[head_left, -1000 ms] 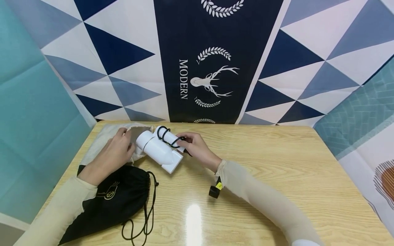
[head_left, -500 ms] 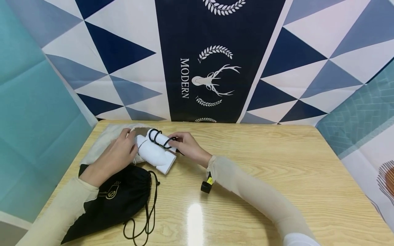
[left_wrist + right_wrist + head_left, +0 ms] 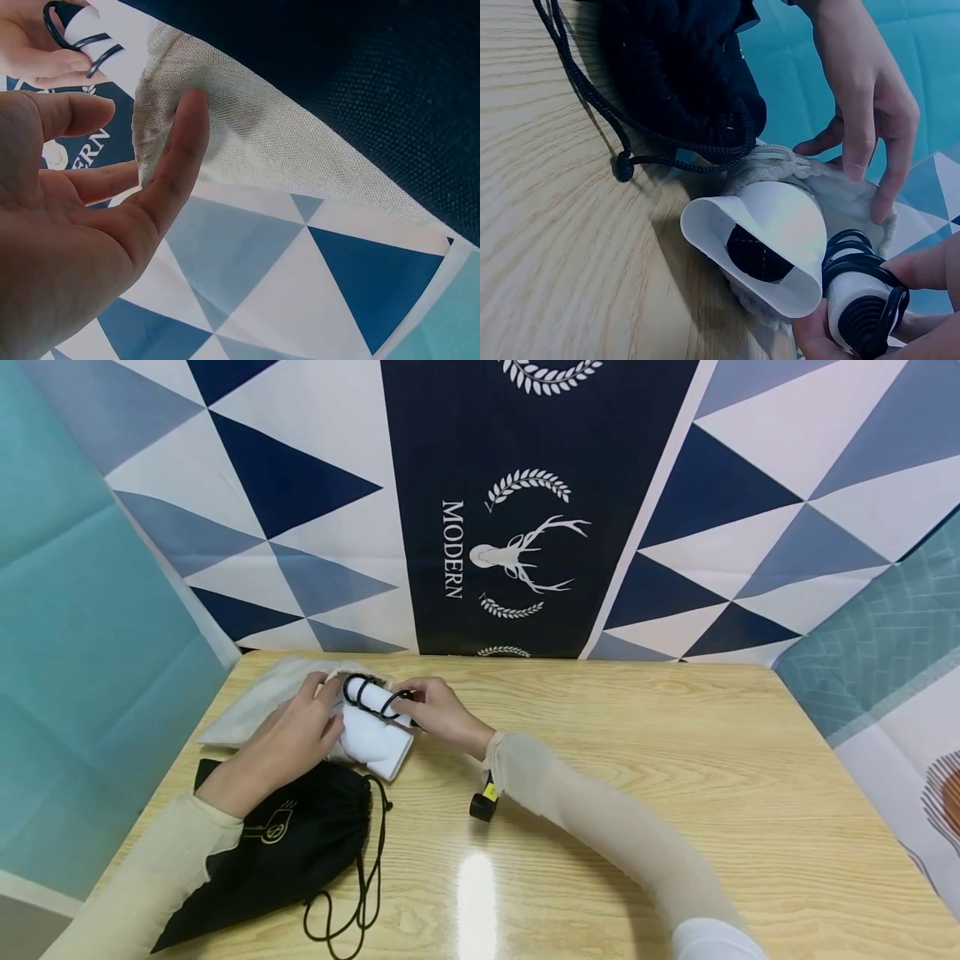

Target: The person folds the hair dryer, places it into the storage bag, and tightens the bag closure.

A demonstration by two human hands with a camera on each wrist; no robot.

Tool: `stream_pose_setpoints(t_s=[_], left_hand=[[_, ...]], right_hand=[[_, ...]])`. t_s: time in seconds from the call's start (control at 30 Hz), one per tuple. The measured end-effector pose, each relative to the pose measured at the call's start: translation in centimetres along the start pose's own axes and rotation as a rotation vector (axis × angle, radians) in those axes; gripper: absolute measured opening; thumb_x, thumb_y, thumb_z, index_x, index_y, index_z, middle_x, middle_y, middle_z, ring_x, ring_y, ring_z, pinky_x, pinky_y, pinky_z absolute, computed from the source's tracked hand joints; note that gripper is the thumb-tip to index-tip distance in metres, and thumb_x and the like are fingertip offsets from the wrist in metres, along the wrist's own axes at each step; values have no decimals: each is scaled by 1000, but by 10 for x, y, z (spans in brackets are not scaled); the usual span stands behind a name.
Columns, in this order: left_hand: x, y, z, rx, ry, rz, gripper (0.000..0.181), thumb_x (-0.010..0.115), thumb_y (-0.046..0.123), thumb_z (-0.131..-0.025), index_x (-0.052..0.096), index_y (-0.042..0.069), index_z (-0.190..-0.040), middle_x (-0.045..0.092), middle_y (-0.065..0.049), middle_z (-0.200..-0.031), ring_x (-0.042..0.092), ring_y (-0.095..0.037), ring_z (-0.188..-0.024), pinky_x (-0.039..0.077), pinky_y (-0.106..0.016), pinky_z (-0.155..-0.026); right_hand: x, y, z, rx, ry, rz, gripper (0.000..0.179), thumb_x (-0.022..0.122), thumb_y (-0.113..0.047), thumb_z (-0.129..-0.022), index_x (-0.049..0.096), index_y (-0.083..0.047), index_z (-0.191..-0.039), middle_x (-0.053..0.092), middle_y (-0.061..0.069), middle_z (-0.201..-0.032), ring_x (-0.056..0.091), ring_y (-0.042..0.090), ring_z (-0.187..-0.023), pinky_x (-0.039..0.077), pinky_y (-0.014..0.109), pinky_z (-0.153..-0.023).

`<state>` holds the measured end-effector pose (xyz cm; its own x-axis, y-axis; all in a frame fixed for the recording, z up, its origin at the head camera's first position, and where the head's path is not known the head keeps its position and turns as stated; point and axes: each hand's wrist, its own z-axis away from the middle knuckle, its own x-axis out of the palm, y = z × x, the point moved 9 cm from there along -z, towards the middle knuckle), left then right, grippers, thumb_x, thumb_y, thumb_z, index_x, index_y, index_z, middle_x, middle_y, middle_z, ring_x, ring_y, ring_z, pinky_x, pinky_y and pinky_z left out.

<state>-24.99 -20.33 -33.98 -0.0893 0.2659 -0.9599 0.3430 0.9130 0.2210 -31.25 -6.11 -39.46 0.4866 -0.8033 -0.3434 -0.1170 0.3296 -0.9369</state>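
Observation:
A white hair dryer (image 3: 375,742) with its handle folded alongside lies partly inside a light grey cloth drawstring bag (image 3: 262,689). Its flat nozzle (image 3: 759,251) points out of the bag's mouth. Black cord (image 3: 864,264) is wound around the handle. My right hand (image 3: 442,714) grips the handle's end over the cord. At the bag's mouth is my left hand (image 3: 288,735), holding up the rim. In the left wrist view one finger (image 3: 184,150) lies along the outside of the cloth and another passes behind the rim. The dryer's rear part is hidden in the bag.
A black drawstring bag (image 3: 315,827) lies in front of the grey one, partly under my left forearm, its cord (image 3: 367,893) trailing on the wooden table (image 3: 637,760). A small black piece with a yellow label (image 3: 483,806) hangs by my right sleeve. Patterned cloth walls (image 3: 322,585) enclose the table.
My right hand has moved left, sliding the hair dryer farther into the grey bag. My left hand stays at the bag's mouth, nearly unmoved.

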Motion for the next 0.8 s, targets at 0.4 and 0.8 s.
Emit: stream_pose_setpoints(t_s=[0.4,0.8], left_hand=[[1,3,2,-2,-37,-14,53,57,14,-98,42,-12,-142,41,-31,-138,55,-18,-59,47,-31,-51],[0,7,3,19,-18,-22,54,57,14,-99,41,-14,-142,41,-32,-139,63,-27,-74,54,-39,-62]], right_hand=[[7,-5,-6,-9,11,-63,28,61,-14,-99,66,-6,-125,65,7,-102,56,16,-82,47,26,-66],[15,-7,-14,-2,-9,-135,29,60,-15,-100,65,-7,-127,64,7,-104,59,21,-85,53,50,-80]])
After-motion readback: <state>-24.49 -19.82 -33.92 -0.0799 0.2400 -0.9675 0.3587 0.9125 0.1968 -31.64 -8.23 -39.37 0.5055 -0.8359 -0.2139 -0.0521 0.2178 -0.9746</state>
